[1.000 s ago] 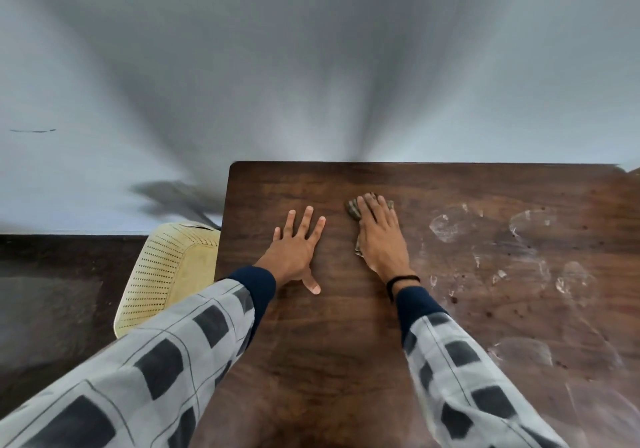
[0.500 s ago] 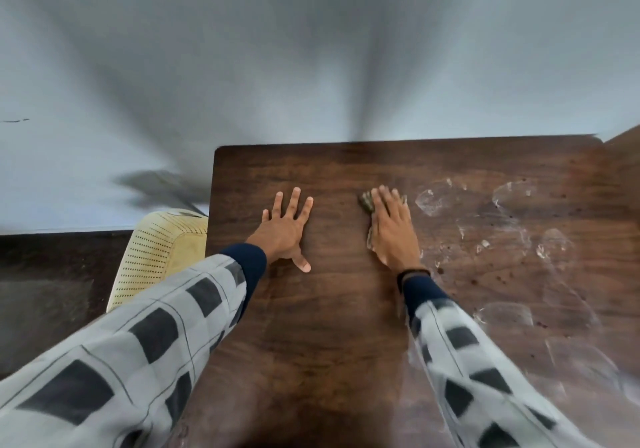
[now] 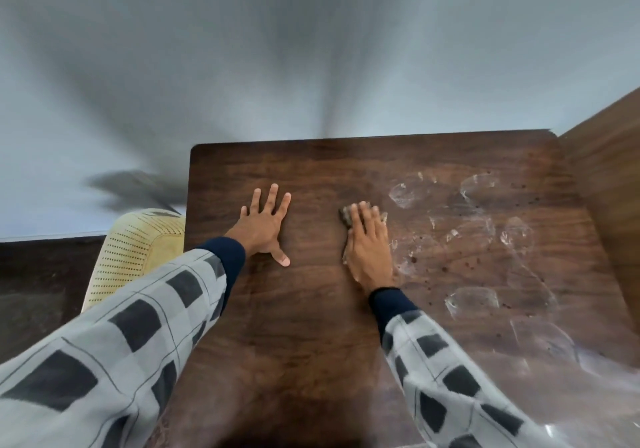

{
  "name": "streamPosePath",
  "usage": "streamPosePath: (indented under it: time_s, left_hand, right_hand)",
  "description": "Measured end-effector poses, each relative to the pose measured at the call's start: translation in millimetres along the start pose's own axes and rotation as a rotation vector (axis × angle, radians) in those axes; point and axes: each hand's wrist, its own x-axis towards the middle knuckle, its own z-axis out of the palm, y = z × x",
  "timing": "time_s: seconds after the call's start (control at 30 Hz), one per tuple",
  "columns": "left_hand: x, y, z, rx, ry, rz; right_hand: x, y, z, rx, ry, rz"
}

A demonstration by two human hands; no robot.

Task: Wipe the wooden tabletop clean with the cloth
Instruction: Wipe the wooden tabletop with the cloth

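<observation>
The dark wooden tabletop point(image 3: 304, 326) fills the lower middle of the head view. Whitish smears and dark specks point(image 3: 478, 240) cover its right half; the left half looks plain. My right hand point(image 3: 369, 247) lies flat with straight fingers on a small brownish cloth point(image 3: 345, 217), pressing it against the wood at the left border of the smeared area. Only the cloth's edges show around the fingers and palm. My left hand point(image 3: 265, 226) rests flat on the table with its fingers spread, a hand's width to the left of the cloth.
A pale yellow perforated chair point(image 3: 138, 253) stands against the table's left edge. A grey wall runs behind the table. A wooden panel point(image 3: 609, 157) rises along the table's right side. Dark floor lies at the lower left.
My right hand has slid the cloth rightwards, closer to the smeared patch. The left hand stays planted. My head has shifted, so more of the table's right side shows.
</observation>
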Motion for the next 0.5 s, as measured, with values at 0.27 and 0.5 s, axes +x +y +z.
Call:
streamPosePath:
  time_s: [0.27, 0.5]
  left_hand:
    - [0, 0, 0, -0.006, -0.011, 0.011]
    - [-1, 1, -2, -0.007, -0.016, 0.001]
  right_hand:
    - [-49, 30, -13, -0.004, -0.051, -0.115]
    - [-110, 1, -10, 0.015, -0.136, -0.196]
